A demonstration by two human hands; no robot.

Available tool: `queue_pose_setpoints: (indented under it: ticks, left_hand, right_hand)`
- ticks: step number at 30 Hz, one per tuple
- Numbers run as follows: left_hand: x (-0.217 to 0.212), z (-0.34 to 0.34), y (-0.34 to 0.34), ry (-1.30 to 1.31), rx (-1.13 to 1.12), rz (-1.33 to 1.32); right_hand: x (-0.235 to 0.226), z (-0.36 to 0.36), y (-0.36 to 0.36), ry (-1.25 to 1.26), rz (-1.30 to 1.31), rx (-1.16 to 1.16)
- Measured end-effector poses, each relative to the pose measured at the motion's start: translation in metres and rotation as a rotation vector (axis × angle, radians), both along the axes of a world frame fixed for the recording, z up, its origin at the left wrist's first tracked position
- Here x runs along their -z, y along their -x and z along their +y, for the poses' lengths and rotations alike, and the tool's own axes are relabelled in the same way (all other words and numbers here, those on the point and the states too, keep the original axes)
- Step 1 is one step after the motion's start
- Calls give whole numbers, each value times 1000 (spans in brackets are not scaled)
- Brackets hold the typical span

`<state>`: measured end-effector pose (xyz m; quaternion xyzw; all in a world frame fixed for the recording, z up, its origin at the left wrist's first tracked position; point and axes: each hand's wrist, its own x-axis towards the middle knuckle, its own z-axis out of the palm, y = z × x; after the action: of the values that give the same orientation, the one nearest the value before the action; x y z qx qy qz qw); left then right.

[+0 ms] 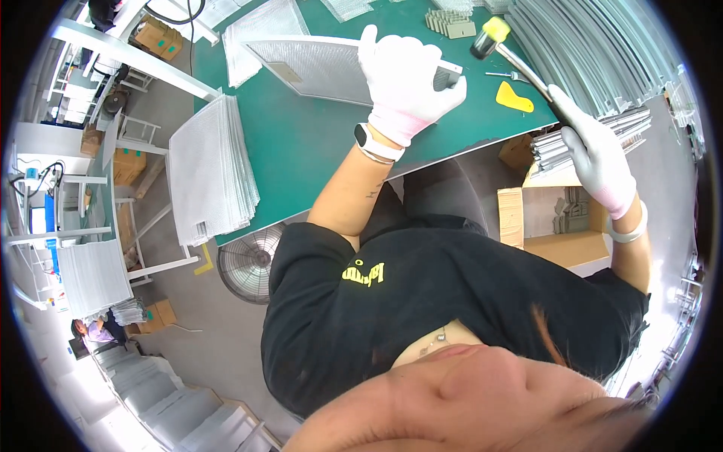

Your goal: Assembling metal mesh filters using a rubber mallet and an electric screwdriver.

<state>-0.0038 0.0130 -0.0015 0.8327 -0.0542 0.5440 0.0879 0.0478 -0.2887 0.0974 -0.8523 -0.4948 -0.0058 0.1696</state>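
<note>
My left hand (410, 84), in a white glove, is closed on the edge of a framed grey mesh panel (327, 69), which stands tilted on the green table (290, 139). My fingers hide part of the panel's frame. My right hand (599, 154), gloved too, is wrapped round the dark handle of a mallet (527, 68). The mallet's yellow and black head is raised above the far right of the table, apart from the panel. Below the mallet lie a yellow scraper (514, 97) and a thin screwdriver-like tool (507, 75).
Stacked mesh sheets (215, 166) lie at the table's left edge. Many long grey frame strips (580, 53) fill the right side. Small grey parts (450, 24) lie at the back. Open cardboard boxes (565, 248) stand below right, and a floor fan (252, 260) below left.
</note>
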Motion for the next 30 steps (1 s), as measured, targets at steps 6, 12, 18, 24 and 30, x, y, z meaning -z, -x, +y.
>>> queue_pose_setpoints:
  ticks: [6, 12, 18, 24, 30]
  left_hand:
    - [-6, 7, 11, -48, 38, 114]
    - [-23, 19, 48, -135, 128, 460]
    - [50, 42, 110, -240, 207, 319]
    - [117, 75, 165, 4, 357, 872]
    - [127, 73, 184, 3, -40, 1040]
  right_hand:
    - [59, -11, 13, -197, 327, 122]
    - [122, -11, 32, -373, 552, 234]
    - [170, -12, 38, -562, 732, 302]
    - [178, 5, 48, -283, 621, 182]
    - [176, 50, 67, -88, 231, -308]
